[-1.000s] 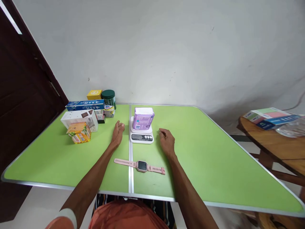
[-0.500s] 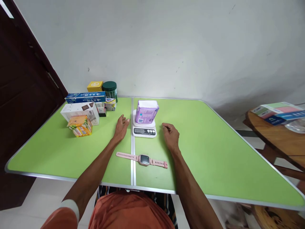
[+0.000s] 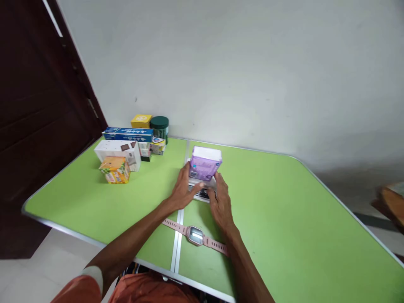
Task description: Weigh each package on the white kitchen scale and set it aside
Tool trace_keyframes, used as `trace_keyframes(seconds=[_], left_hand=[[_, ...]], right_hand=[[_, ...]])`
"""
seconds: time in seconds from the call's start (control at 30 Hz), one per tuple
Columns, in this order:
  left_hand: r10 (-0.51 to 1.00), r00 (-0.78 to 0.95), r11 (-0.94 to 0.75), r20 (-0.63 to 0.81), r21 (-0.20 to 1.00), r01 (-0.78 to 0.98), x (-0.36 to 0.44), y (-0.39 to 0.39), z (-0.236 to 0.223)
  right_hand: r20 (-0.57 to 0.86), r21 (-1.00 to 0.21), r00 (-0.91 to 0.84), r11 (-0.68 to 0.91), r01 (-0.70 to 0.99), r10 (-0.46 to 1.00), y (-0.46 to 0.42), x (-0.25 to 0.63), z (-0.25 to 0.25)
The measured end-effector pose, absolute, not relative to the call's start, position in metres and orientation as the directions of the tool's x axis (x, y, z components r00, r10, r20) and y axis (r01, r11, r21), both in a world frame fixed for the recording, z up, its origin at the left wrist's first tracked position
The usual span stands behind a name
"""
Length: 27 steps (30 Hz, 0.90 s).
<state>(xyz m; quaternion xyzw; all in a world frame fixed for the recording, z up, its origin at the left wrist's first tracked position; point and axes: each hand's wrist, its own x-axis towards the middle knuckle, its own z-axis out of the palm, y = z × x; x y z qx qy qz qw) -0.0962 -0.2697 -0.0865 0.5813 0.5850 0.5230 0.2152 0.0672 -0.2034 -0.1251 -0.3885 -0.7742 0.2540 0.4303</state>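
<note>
A purple-and-white soft plastic pack [image 3: 205,164] stands on the white kitchen scale [image 3: 211,183], leaning slightly. My left hand [image 3: 183,188] is at its left side, fingers along the lower edge and thumb stretched across the scale's front. At the lower right of the pack, the fingers of my right hand [image 3: 221,202] are closed in against it, its thumb over the scale's button panel. My hands cover much of the dark panel. Nearer me lies a pink smartwatch [image 3: 195,235], its strap laid out flat and its right end partly behind my right forearm.
Back left on the green table [image 3: 277,219] are an orange-yellow packet [image 3: 116,170], a white box [image 3: 115,150], a long blue box [image 3: 129,134], a yellow box [image 3: 141,120], small cartons [image 3: 158,146] and a green-lidded jar [image 3: 160,126]. A wooden surface [image 3: 393,202] shows at right.
Both hands have moved inward from beside the scale to the sides of the purple pack. The view has turned, so the table appears rotated and the wooden surface is mostly out of frame.
</note>
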Motion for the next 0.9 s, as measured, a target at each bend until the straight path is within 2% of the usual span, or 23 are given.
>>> trace_keyframes(seconds=[0.17, 0.33, 0.47, 0.6, 0.7, 0.9], left_hand=[[0.868, -0.254, -0.300, 0.427, 0.858, 0.417, -0.097, -0.274, -0.077], [0.775, -0.397, -0.319, 0.492, 0.847, 0.427, -0.120, -0.298, -0.057], [0.718, -0.528, -0.253, 0.453, 0.877, 0.409, -0.149, -0.327, -0.055], [0.681, -0.623, -0.134, 0.385, 0.902, 0.411, -0.180, -0.360, -0.078], [0.683, -0.647, -0.069, 0.339, 0.912, 0.405, -0.198, -0.383, -0.101], [0.694, -0.663, 0.018, 0.282, 0.913, 0.408, -0.213, -0.407, -0.120]], right_hand=[[0.396, -0.783, -0.348, 0.511, 0.356, 0.850, -0.216, 0.065, -0.110], [0.400, -0.784, -0.446, 0.551, 0.287, 0.801, -0.232, 0.038, -0.079], [0.391, -0.789, -0.580, 0.585, 0.188, 0.714, -0.241, -0.004, -0.063], [0.379, -0.808, -0.668, 0.581, 0.098, 0.640, -0.254, -0.048, -0.078], [0.316, -0.853, -0.722, 0.518, 0.067, 0.615, -0.267, -0.070, -0.099], [0.256, -0.889, -0.748, 0.453, 0.066, 0.612, -0.283, -0.084, -0.124]])
